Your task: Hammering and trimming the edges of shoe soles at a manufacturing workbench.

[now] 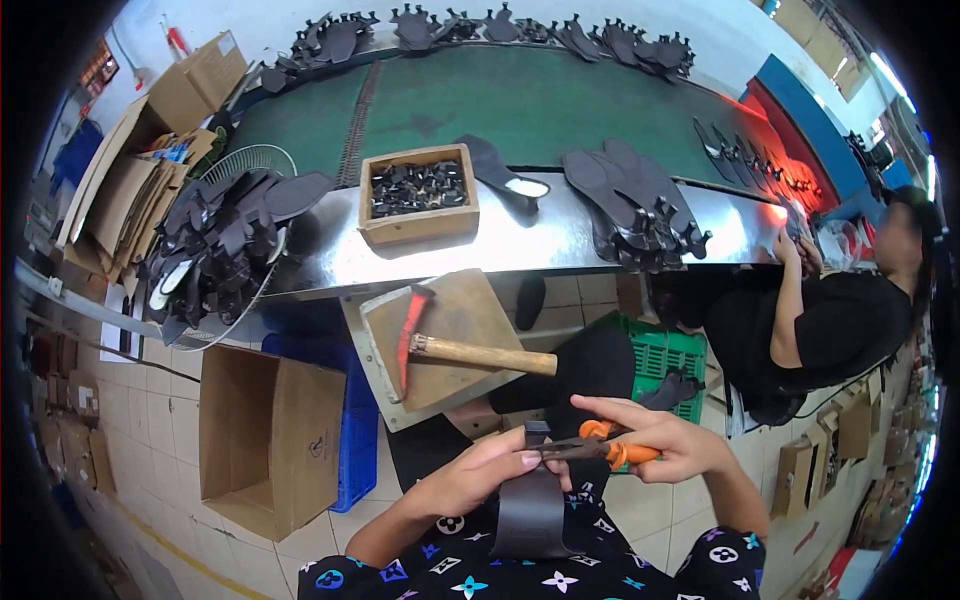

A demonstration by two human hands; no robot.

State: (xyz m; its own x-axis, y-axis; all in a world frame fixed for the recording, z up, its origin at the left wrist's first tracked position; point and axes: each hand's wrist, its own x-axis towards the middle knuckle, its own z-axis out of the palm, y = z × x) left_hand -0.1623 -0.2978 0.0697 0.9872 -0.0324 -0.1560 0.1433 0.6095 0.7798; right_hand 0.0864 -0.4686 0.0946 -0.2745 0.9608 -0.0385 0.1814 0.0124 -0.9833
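Observation:
My left hand point(470, 478) holds a black sandal sole point(530, 515) upright over my lap, fingers pinching its top end by the strap. My right hand point(668, 443) grips orange-handled pliers point(598, 449) whose jaws meet the top of the sole. A hammer point(440, 345) with a red head and wooden handle lies on a wooden board point(455, 335) just ahead of my hands.
A wooden box point(418, 195) of small black parts sits on the metal bench point(500, 245). Black soles are piled at left point(225, 245) and right point(640, 205). An open cardboard box point(270, 435) and green crate point(665, 360) stand on the floor. Another person point(830, 320) sits at right.

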